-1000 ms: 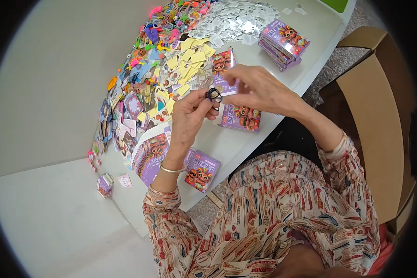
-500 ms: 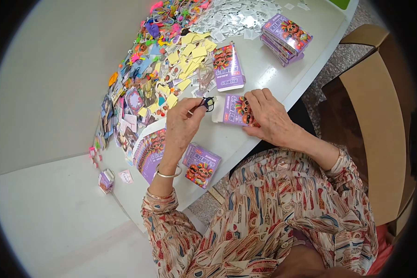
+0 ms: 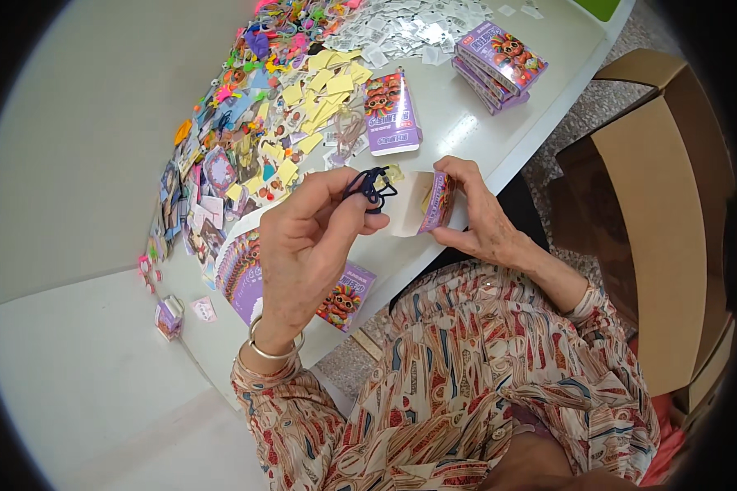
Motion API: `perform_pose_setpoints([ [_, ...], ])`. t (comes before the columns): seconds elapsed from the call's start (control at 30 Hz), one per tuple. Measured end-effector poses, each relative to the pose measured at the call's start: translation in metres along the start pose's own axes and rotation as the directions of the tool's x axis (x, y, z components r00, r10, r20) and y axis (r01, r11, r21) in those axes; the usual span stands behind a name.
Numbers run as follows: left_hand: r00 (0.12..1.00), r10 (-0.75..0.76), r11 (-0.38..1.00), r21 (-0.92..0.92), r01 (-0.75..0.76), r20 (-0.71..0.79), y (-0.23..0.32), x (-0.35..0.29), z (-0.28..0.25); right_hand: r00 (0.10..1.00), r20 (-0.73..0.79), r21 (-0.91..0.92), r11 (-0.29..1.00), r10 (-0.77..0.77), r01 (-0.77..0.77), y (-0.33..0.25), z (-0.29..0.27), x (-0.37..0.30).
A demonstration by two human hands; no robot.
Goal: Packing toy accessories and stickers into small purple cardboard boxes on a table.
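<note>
Left hand [image 3: 309,231] pinches dark-blue looped cords [image 3: 372,190] outside the purple rectangular cardboard box [image 3: 440,202], already open, gripped by the right hand [image 3: 487,221].

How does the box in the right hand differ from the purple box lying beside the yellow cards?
The held box is tilted in the right hand; the lying box rests on the table. The held box is open, its pale flap toward the left hand; the lying box shows its printed face upward. Both are purple with colourful figures.
</note>
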State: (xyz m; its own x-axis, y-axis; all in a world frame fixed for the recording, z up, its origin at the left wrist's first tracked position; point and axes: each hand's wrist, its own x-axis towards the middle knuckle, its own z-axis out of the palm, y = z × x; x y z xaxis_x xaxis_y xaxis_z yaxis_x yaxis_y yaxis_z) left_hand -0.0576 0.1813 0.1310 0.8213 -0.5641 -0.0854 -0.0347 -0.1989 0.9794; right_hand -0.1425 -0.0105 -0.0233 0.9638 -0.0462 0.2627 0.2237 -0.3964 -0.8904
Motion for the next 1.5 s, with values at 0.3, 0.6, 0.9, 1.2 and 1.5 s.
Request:
perform_pose_setpoints([
  [0.3, 0.996, 0.036, 0.999, -0.043, -0.033, 0.078, 0.008, -0.013, 0.009, 0.991, -0.058, 0.122, 0.985, -0.118, 0.125, 0.016, 0.006, -0.007],
  [0.6, 0.977, 0.199, 0.937, 0.28, -0.211, 0.073, -0.019, -0.003, 0.009, 0.989, -0.144, -0.025, 0.999, -0.038, 0.035, 0.001, 0.015, -0.003],
  [0.9, 0.982, 0.056, 0.991, 0.133, -0.033, -0.179, -0.021, -0.001, -0.033, 0.99, -0.13, -0.015, 0.998, 0.05, -0.053, -0.008, 0.017, 0.004],
  [1.2, 1.0, -0.022, 0.576, 0.818, 0.007, 0.007, -0.091, 0.012, -0.08, 0.991, -0.12, -0.035, 0.997, 0.067, -0.071, -0.013, 0.017, 0.014],
  [1.5, 0.999, -0.051, 0.553, 0.833, 0.021, 0.009, -0.106, 0.017, -0.076, 0.994, -0.095, -0.145, 0.987, 0.055, -0.069, -0.022, 0.024, 0.026],
])
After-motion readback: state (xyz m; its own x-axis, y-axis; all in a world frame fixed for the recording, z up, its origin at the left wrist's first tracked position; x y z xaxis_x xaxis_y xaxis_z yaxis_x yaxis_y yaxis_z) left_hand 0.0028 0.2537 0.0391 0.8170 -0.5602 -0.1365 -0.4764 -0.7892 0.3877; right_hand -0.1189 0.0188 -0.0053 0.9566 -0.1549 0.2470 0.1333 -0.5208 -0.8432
